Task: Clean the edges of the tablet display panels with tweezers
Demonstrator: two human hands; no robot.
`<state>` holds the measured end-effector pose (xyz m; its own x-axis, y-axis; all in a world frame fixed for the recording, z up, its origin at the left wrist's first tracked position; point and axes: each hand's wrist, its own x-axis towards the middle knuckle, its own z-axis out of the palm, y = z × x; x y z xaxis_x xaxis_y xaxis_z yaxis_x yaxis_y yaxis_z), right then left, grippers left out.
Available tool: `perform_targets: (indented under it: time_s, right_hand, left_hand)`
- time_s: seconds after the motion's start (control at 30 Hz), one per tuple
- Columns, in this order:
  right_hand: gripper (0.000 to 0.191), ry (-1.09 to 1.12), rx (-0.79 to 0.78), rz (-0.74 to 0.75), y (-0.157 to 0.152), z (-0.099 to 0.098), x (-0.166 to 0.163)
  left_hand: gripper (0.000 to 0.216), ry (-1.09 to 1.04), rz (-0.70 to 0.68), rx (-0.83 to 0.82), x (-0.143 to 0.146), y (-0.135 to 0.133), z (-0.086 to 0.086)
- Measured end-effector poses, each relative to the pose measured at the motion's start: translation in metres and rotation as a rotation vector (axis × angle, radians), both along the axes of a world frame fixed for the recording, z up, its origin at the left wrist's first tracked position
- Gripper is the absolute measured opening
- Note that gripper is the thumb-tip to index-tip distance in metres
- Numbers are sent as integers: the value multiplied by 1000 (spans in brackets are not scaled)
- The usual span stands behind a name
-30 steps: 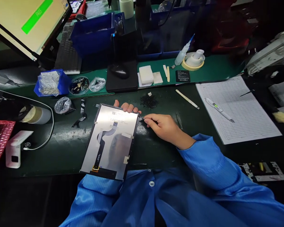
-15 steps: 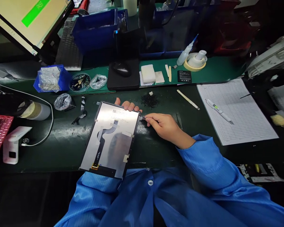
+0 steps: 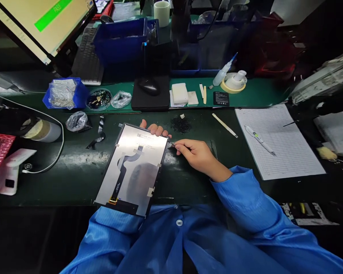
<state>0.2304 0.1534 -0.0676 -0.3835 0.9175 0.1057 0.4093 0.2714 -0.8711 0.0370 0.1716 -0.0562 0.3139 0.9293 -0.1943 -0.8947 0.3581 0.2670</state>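
Observation:
My left hand [image 3: 157, 129] grips an LCD panel [image 3: 134, 167] from behind, its fingertips curled over the far edge. The panel is tilted, its silvery back facing up, with a dark ribbon cable [image 3: 122, 173] running down it and small tape tabs along the right edge. At the panel's far right corner, my right hand [image 3: 196, 154] pinches a thin dark pointed tool [image 3: 172, 143]. The tool's tip is at or very near the edge; most of it is hidden in my fingers. Just beyond lies a heap of black scraps [image 3: 180, 125].
A cream stick [image 3: 225, 125] lies right of the scraps. Further right are a ruled paper stack [image 3: 286, 152] and pen [image 3: 260, 140]. Behind are a mouse [image 3: 149, 86], a tape roll [image 3: 233, 84] and blue bins [image 3: 120, 42]. A loose flex cable [image 3: 96, 140] lies left.
The camera view has shifted slightly, and the reflection on the panel differs. Both hands keep nearly the same hold, with the tool still at the same corner.

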Motion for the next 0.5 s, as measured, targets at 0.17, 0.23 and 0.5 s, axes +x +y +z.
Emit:
perform_targets:
  time_s: [0.17,0.23,0.5]
  right_hand:
    - [19,20,-66,-51,-1,-2,-2]
    - [17,-7,-9,-23,0,-1,-1]
    - [19,8,-40,-58,0,-3,-3]
  left_hand:
    - [56,-4,50,1,2,-2,0]
    - [54,-12,77,3,3,-4,2]
    - [55,-36,73,24,5,-9,9]
